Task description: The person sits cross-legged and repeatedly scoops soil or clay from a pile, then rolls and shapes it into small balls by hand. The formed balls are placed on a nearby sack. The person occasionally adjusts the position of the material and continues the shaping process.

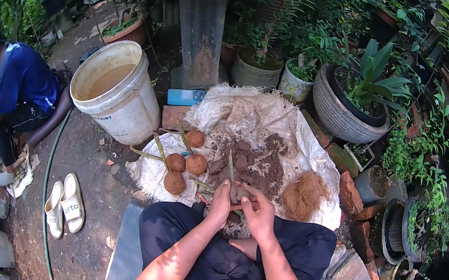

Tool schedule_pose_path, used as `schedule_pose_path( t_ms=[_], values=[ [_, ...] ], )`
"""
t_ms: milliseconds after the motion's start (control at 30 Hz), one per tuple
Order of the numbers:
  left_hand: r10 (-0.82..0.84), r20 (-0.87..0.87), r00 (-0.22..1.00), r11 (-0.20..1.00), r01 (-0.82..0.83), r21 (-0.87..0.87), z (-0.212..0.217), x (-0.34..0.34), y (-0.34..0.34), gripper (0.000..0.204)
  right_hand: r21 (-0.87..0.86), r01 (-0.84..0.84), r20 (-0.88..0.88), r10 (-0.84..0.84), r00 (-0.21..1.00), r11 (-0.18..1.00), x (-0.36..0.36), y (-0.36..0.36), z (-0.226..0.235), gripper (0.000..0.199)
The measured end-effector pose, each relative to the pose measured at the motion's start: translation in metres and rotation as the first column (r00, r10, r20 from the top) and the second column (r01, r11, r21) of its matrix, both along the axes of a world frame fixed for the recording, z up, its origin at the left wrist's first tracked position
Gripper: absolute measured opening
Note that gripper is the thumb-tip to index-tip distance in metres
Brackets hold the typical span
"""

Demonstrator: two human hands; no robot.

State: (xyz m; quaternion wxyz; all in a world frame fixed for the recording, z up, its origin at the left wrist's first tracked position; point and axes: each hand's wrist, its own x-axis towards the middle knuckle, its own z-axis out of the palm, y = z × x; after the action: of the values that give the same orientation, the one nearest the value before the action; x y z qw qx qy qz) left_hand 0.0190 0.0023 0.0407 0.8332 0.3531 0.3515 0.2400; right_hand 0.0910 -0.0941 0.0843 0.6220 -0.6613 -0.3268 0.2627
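My left hand [220, 201] and my right hand [258, 211] are cupped together around a brown soil ball [239, 193] with a green plant stem [230, 167] sticking up from it. They sit just above my crossed legs. In front lies a white sack sheet [306, 148] with a pile of dark soil [253, 165] in its middle. Several finished brown balls [185, 163] with green stems lie on its left part. A tuft of coconut fibre [304, 194] rests to the right of my hands.
A white bucket [117, 89] of murky water stands at the left. A blue phone [185, 97] lies behind the sheet. Sandals [65, 203], a green hose [50, 170], bricks [353, 274], potted plants [356, 97] and a concrete post [202, 23] surround me. A person in blue [19, 88] crouches at far left.
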Motion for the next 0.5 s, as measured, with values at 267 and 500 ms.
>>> schedule_pose_path(
  t_ms=[267, 500],
  values=[
    [0.038, 0.036, 0.999, 0.999, -0.039, 0.03, -0.019, -0.001, -0.006, 0.052, -0.14, 0.086, 0.472, -0.01, 0.882, 0.986, -0.004, -0.003, 0.009, 0.037],
    [-0.225, 0.146, 0.963, 0.873, 0.132, 0.469, -0.012, -0.011, -0.011, 0.058, -0.138, 0.068, 0.406, -0.006, 0.914, 0.988, 0.013, -0.014, -0.037, 0.07]
  ],
)
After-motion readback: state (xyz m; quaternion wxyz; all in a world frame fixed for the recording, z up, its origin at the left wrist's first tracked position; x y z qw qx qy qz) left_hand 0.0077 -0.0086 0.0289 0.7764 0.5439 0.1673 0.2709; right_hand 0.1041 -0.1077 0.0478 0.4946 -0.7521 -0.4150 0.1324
